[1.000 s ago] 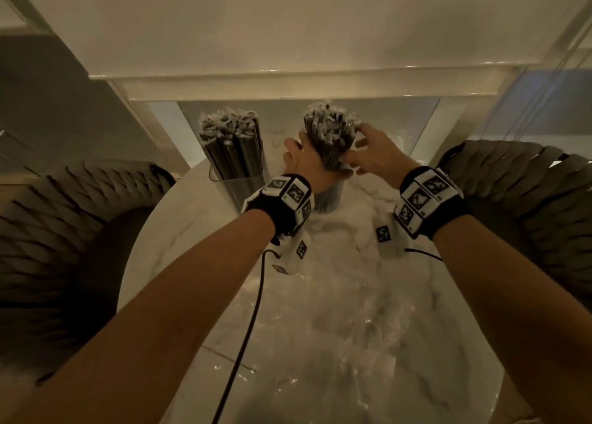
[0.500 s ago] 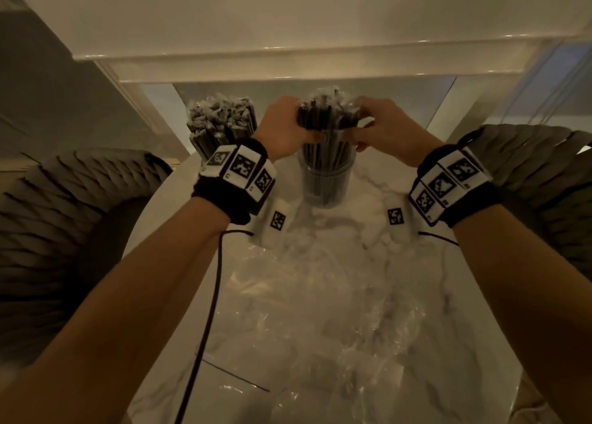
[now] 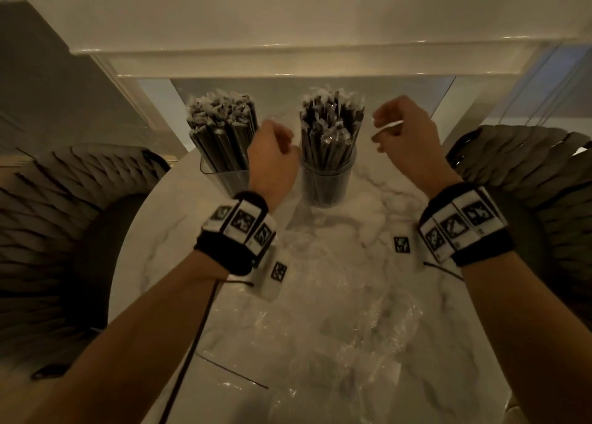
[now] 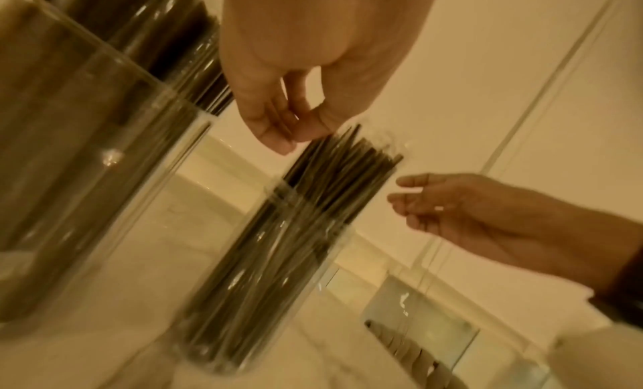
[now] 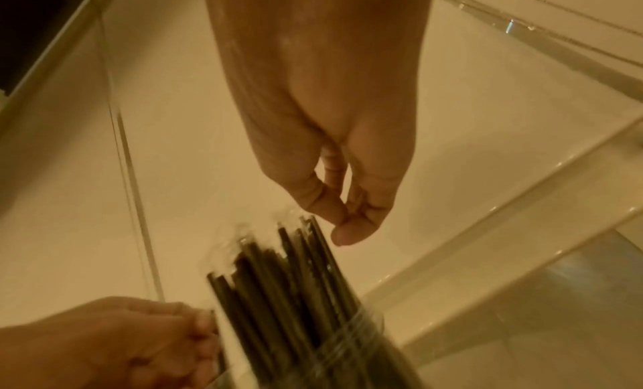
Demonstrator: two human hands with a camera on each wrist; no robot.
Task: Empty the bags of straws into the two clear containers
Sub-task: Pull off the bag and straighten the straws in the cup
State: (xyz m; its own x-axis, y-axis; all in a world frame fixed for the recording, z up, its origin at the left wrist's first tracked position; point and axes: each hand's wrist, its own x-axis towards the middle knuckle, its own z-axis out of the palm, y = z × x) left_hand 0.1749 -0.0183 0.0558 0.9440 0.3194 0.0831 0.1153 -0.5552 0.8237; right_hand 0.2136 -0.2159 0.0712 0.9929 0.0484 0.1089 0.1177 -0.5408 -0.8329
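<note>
Now both hands [image 3: 339,141] loosely curled, empty

No readable text, brand or number in any view. Only signs: black-and-white square fiducial marker patterns on the white tags of the black left wristband [image 3: 238,231] and black right wristband [image 3: 464,225], plus two small white marker cards [image 3: 278,271] [image 3: 401,244] lying on the white marble surface [image 3: 166,231]. Patterns carry no letters.

A narrow gap separates the left container [image 3: 224,180] from the right container [image 3: 326,180].
</note>
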